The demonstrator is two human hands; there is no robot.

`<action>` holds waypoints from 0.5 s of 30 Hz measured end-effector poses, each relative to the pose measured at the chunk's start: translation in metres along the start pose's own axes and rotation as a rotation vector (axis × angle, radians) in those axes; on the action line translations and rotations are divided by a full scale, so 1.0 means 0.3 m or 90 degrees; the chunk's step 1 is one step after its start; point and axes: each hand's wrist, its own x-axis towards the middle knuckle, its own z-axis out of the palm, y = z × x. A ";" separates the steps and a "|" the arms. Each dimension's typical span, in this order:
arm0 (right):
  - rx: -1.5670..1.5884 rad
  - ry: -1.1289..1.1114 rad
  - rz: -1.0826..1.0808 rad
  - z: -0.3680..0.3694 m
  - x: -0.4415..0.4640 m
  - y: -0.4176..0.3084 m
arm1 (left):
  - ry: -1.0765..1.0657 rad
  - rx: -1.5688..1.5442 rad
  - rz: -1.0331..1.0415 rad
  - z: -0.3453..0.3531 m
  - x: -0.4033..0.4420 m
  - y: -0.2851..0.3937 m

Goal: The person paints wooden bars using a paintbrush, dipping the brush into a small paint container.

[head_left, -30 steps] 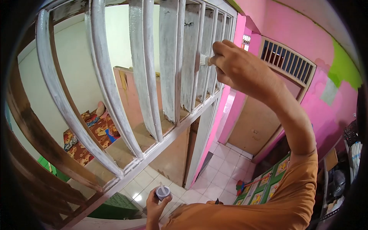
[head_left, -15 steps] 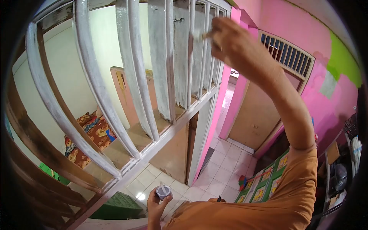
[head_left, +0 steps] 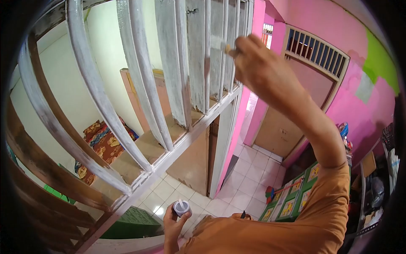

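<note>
The right hand grips a brush at the slats; its long axis runs roughly sideways, bristles pointing left, away from the fingers. The left hand, low, holds an open-topped cup with a pale stick leaning inside. No writing is legible.

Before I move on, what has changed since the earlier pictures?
The right hand carried the paintbrush up along the bars, then partway back down. The view shifted, sliding the bars left. Nothing was let go; the left hand still holds the cup.
</note>
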 end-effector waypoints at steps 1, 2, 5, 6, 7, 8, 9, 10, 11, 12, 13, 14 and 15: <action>0.050 -0.081 -0.004 0.006 -0.024 -0.028 | -0.001 0.000 -0.003 0.001 0.000 0.003; 0.073 -0.106 -0.021 0.044 -0.051 -0.057 | 0.000 0.000 -0.002 0.006 0.001 0.010; 0.098 -0.130 -0.086 0.078 -0.088 -0.081 | 0.002 -0.003 0.001 0.006 0.000 0.006; 0.086 -0.095 -0.043 0.060 -0.071 -0.073 | 0.002 -0.004 0.004 0.005 0.002 0.003; 0.080 -0.080 -0.019 0.058 -0.068 -0.071 | 0.001 -0.003 0.002 0.005 0.002 -0.001; 0.075 -0.064 0.005 0.056 -0.064 -0.067 | -0.001 -0.007 -0.002 0.005 0.003 -0.004; 0.079 -0.071 -0.022 0.063 -0.065 -0.067 | -0.004 -0.011 -0.005 0.005 0.005 -0.004; 0.082 -0.076 -0.050 0.072 -0.065 -0.070 | -0.005 -0.009 -0.006 0.008 0.008 0.000; 0.112 -0.144 -0.066 0.094 -0.080 -0.097 | -0.007 -0.009 -0.011 0.012 0.009 0.005; 0.114 -0.143 -0.065 0.100 -0.091 -0.107 | -0.008 -0.010 -0.016 0.012 0.009 0.008; 0.105 -0.144 -0.075 0.103 -0.096 -0.116 | -0.006 -0.009 -0.016 0.008 0.011 0.006; 0.096 -0.146 -0.085 0.102 -0.094 -0.119 | -0.006 -0.009 -0.015 0.007 0.014 0.001; 0.053 -0.113 -0.062 0.086 -0.082 -0.105 | -0.004 -0.011 -0.014 0.008 0.015 -0.003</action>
